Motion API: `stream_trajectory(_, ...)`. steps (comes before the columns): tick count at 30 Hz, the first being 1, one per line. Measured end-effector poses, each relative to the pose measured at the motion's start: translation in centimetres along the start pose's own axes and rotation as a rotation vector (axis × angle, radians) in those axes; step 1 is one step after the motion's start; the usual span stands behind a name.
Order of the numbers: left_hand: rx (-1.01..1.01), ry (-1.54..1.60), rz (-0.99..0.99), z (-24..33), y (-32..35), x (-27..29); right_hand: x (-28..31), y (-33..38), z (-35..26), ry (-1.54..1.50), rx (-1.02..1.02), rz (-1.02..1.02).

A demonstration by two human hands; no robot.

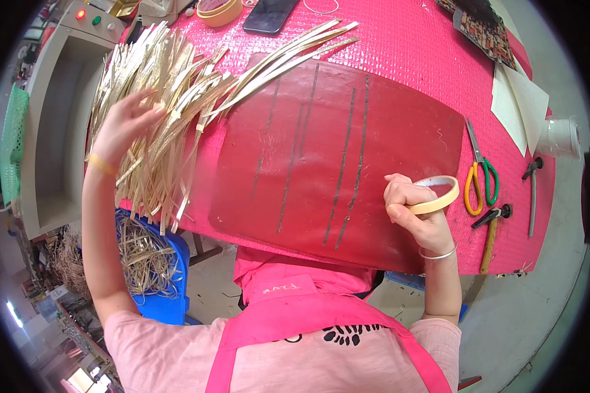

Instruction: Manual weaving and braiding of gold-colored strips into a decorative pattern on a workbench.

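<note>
My left hand (126, 124) reaches over a thick heap of shiny gold strips (157, 144) at the left. Its fingers are curved and apart, with nothing visible between them. Several longer strips (278, 62) fan out from the heap toward the upper middle. In my right hand (414, 213) a roll of pale yellow masking tape (447, 198) is held, the fingers curled in through its ring. That hand is over the right side of a dark red mat (400, 124) marked with black lines.
Scissors (480, 173) with yellow and green handles and a hammer (490, 239) lie right of the mat on the pink table cover (400, 39). A phone (267, 16) and another tape roll (219, 12) sit at the far edge. A blue chair (180, 265) holds more strips at lower left.
</note>
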State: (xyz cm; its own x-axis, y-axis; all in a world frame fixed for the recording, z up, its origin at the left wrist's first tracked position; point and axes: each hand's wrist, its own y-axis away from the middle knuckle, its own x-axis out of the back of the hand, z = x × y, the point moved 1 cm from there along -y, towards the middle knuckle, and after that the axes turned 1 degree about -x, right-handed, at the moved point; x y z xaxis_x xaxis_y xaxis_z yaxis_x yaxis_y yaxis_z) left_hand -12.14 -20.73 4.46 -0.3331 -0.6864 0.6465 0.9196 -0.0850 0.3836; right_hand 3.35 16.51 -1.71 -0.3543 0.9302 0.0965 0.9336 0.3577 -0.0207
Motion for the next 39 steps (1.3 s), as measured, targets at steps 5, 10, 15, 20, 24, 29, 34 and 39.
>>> stream_trajectory(5, -0.834, -0.342, 0.294, 5.5, -8.8, -11.9, -3.2, -1.7, -0.6, -0.008, -0.136, 0.027)
stream_trajectory(10, -0.656, -0.614, 0.56, 10.8, -13.9, -22.0, -3.2, -0.9, -1.4, 0.296, -0.018, 0.092)
stream_trajectory(15, -0.498, -0.539, 0.37, 10.4, -15.7, -20.6, -1.6, 1.3, -0.1, 0.202, -0.204, 0.293)
stream_trajectory(20, -0.505, 0.396, -0.196, 12.6, -8.4, -17.9, 0.0, -0.6, -0.3, 0.045, -0.039, 0.513)
stream_trajectory(24, -0.251, 0.782, -0.732, 14.7, 1.0, -15.8, 2.2, -4.4, -2.1, -0.352, 0.07, 0.74)
stream_trajectory(29, -0.114, 0.776, -0.696, 12.5, 4.3, -17.9, 1.9, -4.9, -1.9, -0.477, 0.085, 0.684)
stream_trajectory(34, -0.09, 0.872, -0.712, 11.1, 4.8, -19.5, 0.5, -3.7, -2.3, -0.281, 0.105, 0.675)
stream_trajectory(39, -0.133, 0.884, -0.803, 11.1, 5.1, -19.8, -0.2, -3.7, -1.8, -0.251, 0.276, 0.684)
